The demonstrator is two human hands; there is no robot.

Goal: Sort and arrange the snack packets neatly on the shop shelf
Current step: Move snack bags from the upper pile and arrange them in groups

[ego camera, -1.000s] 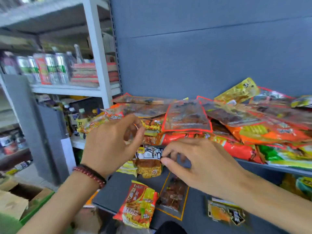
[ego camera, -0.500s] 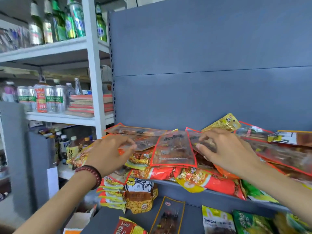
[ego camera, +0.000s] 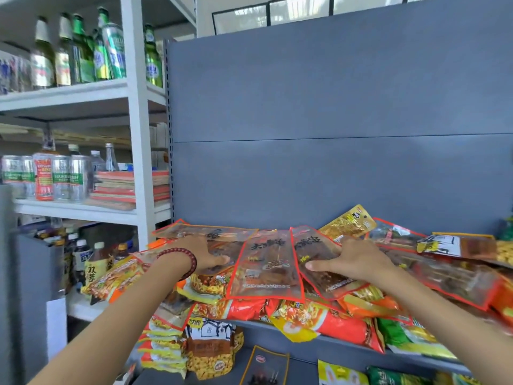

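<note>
My right hand (ego camera: 354, 262) spreads its fingers flat over a red-edged packet (ego camera: 333, 283); my left hand (ego camera: 200, 255) presses another, fingers mostly hidden, steadying the heap (ego camera: 305, 315) so nothing slides off the shelf (ego camera: 311, 337).

We have raised both hands from the front edge of the shelf (ego camera: 347, 342) onto the top of the packet pile. The left hand (ego camera: 206, 255) now lies flat on the packets left of the central red-edged packet (ego camera: 263, 262). The right hand (ego camera: 358, 262), which was pinching at the shelf edge a second ago, now presses spread fingers (ego camera: 347, 245) on the neighbouring red-edged packet (ego camera: 319, 245). Our view has tilted upward: the green bottles (ego camera: 80, 51) on the top rack level have come into frame, and the lower shelf has largely dropped out.
</note>
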